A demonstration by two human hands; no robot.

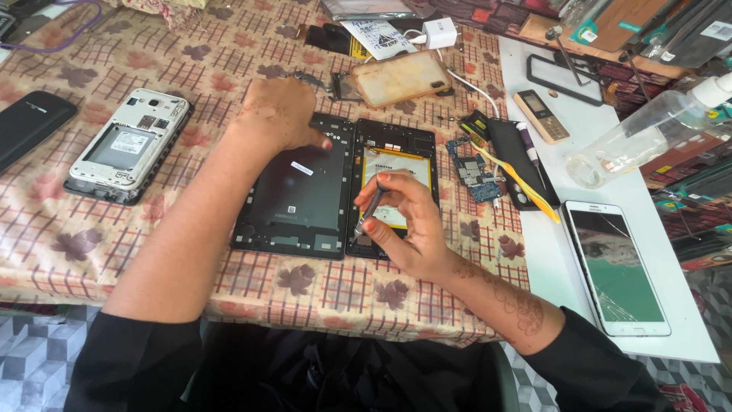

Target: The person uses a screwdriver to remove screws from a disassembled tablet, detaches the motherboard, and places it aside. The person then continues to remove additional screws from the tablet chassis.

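An opened black tablet lies on the patterned tablecloth in two halves: a dark back cover [293, 202] on the left and the frame with a yellowish battery [400, 164] on the right. My left hand [278, 114] rests on the top edge of the back cover, fingers pressing down. My right hand [400, 225] holds a small grey screwdriver [371, 206] upright over the lower left part of the battery half.
A white phone without its back [126, 145] lies at left, a black phone [30, 126] beyond it. A blue circuit board [473, 168], a cracked white phone [618, 267], a small keypad phone [540, 116], a clear bottle [648, 133] and a phone in a clear case [400, 76] lie to the right and behind.
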